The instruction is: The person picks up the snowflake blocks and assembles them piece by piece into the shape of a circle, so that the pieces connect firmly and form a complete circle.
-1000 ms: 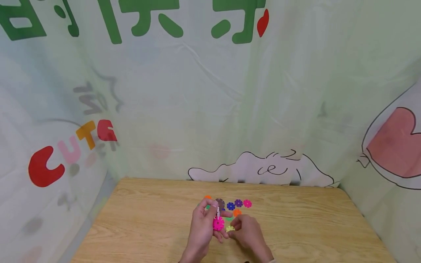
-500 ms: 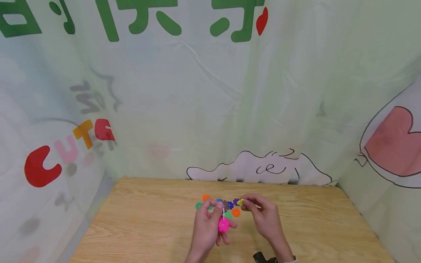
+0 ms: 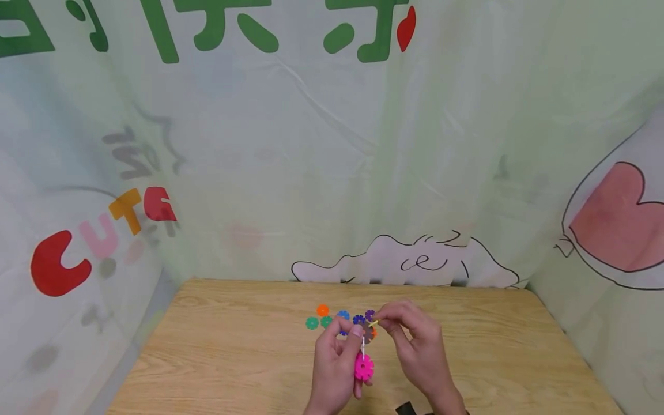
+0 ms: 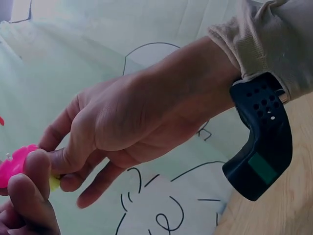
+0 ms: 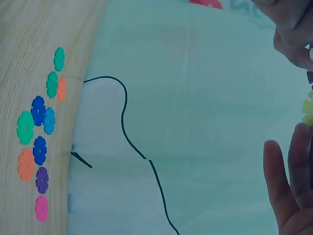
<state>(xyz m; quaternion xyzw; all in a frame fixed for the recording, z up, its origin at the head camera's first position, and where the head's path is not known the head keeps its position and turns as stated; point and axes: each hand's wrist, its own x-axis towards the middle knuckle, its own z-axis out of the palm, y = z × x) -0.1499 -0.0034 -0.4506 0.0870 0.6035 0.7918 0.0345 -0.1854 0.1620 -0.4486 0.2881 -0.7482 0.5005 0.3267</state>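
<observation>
White disc [image 3: 363, 346] pinched upright in left grip [image 3: 335, 369], just below brown disc [image 3: 369, 334] in head view, with pink disc [image 3: 365, 368] joined lower down. Yellow disc [image 3: 374, 323] pinched edge-on in right grip [image 3: 421, 340], at brown disc's upper right edge; cannot tell whether slotted in. Loose discs [image 3: 312, 323] flat on desk [image 3: 233, 346], mostly beyond and left of brown disc.
</observation>
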